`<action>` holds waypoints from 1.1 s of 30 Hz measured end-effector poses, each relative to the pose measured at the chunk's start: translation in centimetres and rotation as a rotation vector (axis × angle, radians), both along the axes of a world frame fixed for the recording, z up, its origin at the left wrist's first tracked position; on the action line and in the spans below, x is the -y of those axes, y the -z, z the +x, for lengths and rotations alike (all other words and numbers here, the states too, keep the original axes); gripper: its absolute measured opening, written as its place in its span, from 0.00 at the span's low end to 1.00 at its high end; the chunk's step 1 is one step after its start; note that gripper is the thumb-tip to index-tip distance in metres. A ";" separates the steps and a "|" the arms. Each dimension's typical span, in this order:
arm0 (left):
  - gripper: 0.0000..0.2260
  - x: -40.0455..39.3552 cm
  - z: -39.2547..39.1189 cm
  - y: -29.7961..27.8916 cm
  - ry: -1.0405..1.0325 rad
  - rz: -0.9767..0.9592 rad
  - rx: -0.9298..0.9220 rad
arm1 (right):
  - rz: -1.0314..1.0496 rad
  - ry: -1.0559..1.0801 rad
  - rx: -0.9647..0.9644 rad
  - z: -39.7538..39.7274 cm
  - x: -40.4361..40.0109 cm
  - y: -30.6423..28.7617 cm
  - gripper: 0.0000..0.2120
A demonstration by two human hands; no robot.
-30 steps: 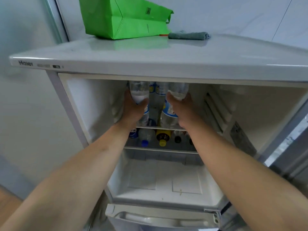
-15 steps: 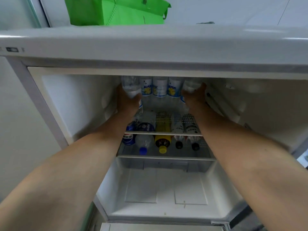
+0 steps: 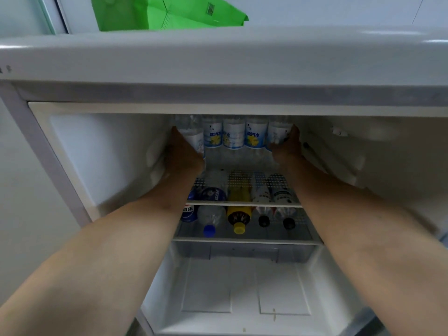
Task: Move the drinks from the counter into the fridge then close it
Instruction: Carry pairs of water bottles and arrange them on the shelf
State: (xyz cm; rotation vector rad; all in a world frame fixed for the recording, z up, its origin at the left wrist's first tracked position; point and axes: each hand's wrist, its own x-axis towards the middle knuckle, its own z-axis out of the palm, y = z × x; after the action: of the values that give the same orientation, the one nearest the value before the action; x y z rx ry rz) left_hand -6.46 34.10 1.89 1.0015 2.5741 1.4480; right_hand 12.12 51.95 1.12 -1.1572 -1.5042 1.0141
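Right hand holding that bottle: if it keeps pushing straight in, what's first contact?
Probably the fridge's back wall: the right hand grips the end bottle already level with the back row; depth unclear.

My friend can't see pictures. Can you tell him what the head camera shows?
Two bare arms reach into an open fridge, the left hand and right hand each gripping a bottle at either end of a row standing on the top shelf. More bottles lie on the shelf below.

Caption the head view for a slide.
Left hand and right hand each set a water bottle on the fridge's top shelf.
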 end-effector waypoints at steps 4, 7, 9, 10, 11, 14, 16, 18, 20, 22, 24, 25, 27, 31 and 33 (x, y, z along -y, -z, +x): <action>0.33 0.2 2.0 1.3 -0.039 0.128 0.088 | -0.021 0.142 0.114 0.1 0.5 0.4 0.42; 0.19 0.2 4.4 2.8 0.030 0.291 0.127 | -0.036 0.189 0.134 -0.1 0.9 1.0 0.36; 0.18 -0.1 4.8 3.2 0.138 0.288 0.165 | -0.046 0.182 0.128 -0.3 1.0 1.1 0.34; 0.20 -0.3 4.8 3.1 0.184 0.290 0.191 | -0.056 0.185 0.133 -0.2 1.0 1.0 0.34; 0.23 -0.5 4.5 3.0 0.224 0.291 0.215 | -0.066 0.184 0.138 -0.1 0.9 0.9 0.34; 0.29 -0.6 3.4 2.7 0.263 0.250 0.257 | -0.099 0.157 0.138 0.1 0.8 0.8 0.34; 0.25 -0.6 2.5 2.8 0.232 0.227 0.217 | -0.100 0.148 0.140 0.2 0.8 1.0 0.33; 0.21 -0.6 1.8 2.9 0.215 0.214 0.162 | -0.090 0.152 0.132 0.3 0.7 1.1 0.32; 0.21 -0.6 1.7 2.8 0.212 0.198 0.171 | -0.089 0.152 0.124 0.5 0.7 1.2 0.31; 0.23 -0.5 2.0 2.9 0.212 0.197 0.227 | -0.091 0.144 0.116 0.7 0.8 1.2 0.29; 0.22 -0.4 2.2 3.3 0.191 0.175 0.229 | -0.106 0.133 0.099 0.8 0.8 1.1 0.29; 0.21 -0.3 2.3 3.5 0.187 0.160 0.214 | -0.120 0.133 0.094 0.8 0.9 1.0 0.29; 0.19 0.1 2.8 3.6 0.192 0.157 0.204 | -0.141 0.129 0.103 0.9 1.2 0.8 0.30; 0.14 1.0 4.5 3.6 0.163 0.210 0.206 | -0.125 0.086 0.156 1.2 2.4 0.6 0.28; 0.13 1.3 5.7 3.6 0.167 0.224 0.178 | -0.113 0.073 0.149 1.6 3.2 0.7 0.25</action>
State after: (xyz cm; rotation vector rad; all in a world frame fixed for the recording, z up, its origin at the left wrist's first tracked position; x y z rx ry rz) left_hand -0.78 32.80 -1.73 1.0291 2.1871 1.7198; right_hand 13.69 48.70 0.44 -1.3837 -1.5248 0.9915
